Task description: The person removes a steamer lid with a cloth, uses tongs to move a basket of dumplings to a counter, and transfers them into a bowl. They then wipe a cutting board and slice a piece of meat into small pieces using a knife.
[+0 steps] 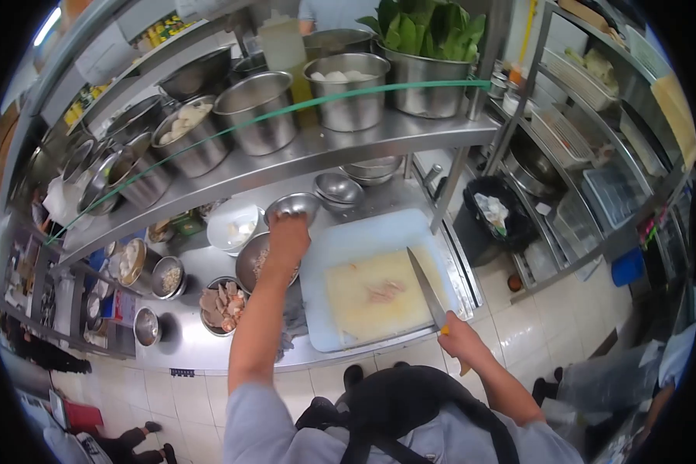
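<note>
My right hand (462, 340) grips a kitchen knife (427, 290) by its yellow handle, its blade pointing away from me over the right side of the cutting board (379, 326). A few pieces of pale pinkish meat (384, 291) lie mid-board. My left hand (288, 238) is at the near rim of a steel bowl (295, 203), fingers curled down; what they hold, if anything, is hidden. Beneath my left wrist, a bowl of small chopped pieces (247, 263) is partly covered by my arm. A bowl of larger brownish-pink meat chunks (223, 306) stands to the left.
A white bowl (232, 226) and stacked steel bowls (338, 189) stand behind. Steel pots (257, 116) and a pot of leafy greens (433, 58) line the overhead shelf. A black bin (487, 236) and rack (564, 155) are right. Another person (329, 14) stands beyond the shelf.
</note>
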Demonstrator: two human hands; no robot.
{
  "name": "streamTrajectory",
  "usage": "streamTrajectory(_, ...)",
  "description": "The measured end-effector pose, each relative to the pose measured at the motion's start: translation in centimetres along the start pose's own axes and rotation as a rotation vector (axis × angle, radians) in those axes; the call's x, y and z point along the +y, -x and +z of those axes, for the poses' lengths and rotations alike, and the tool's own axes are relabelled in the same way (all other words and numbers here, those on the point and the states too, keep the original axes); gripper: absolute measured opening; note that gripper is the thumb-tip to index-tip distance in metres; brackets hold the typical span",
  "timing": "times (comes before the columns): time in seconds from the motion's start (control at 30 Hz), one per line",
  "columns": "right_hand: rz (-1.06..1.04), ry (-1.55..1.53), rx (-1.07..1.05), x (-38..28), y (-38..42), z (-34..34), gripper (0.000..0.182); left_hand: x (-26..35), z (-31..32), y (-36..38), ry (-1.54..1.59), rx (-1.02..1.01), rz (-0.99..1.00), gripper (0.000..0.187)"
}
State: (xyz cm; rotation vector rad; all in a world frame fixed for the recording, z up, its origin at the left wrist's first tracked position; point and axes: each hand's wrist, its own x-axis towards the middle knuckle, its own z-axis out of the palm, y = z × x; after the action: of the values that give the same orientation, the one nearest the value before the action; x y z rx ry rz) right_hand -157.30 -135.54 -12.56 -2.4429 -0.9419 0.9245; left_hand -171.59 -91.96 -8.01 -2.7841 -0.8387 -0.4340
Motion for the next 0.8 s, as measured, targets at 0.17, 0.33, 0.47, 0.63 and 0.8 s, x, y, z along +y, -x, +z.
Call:
streamTrajectory(0.17,-0.042,-0.014,-0.005,0.6,-1.0,-0.3,0.039,4.1,-21.8,6.4,0.303,0.121,0.161,0.024)
streamTrajectory(0.33,-0.035,-0.023,-0.034,0.2,-1.0,-1.0,0.039,5.5,-34.7,7.1,0.366,0.374,0.27,0.035)
streamTrajectory(0.47,-0.02,-0.008,-0.001,-0.1,-0.8,-0.7,0.04,5.2,-37.4,3.8,0.316,0.519,0.16,0.031)
streamTrajectory(0.63,-0.11,-0.025,0.125,1.1,-0.9,1.0,0.042,0.5,-33.5,-4.9,0.032,0.528,0.194,0.034)
streamTrajectory(0.8,-0.135,-0.009,0.109,1.6,-1.2,1.3,0.037,3.3,-30.2,-3.7,-0.033,0.922,0.275,0.037)
